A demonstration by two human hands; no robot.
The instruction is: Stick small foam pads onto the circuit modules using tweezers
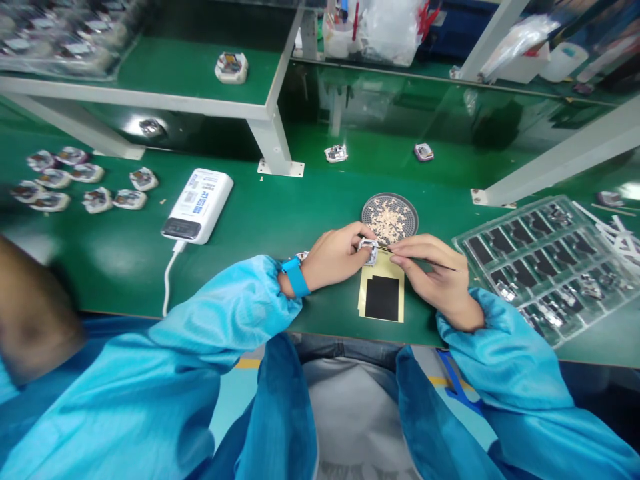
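My left hand point(340, 255) is closed on a small white device housing point(369, 253), holding it over the green bench. Pinched in my right hand point(435, 267) is a pair of thin dark tweezers point(445, 267), whose tips reach the right side of the housing. Directly behind both hands sits a round dark dish point(415, 217) with many small beige pieces in it. Beneath the hands lies a yellow sheet point(401, 299) bearing a black rectangle point(382, 299). Another small part point(302, 256) is partly hidden behind my left wrist.
A white power bank point(199, 205) with a cable lies left, near several housings point(97, 199). At right is a clear compartment tray point(545, 267) of parts. Metal shelf legs point(273, 143) stand behind. A co-worker's arm point(35, 320) shows at far left.
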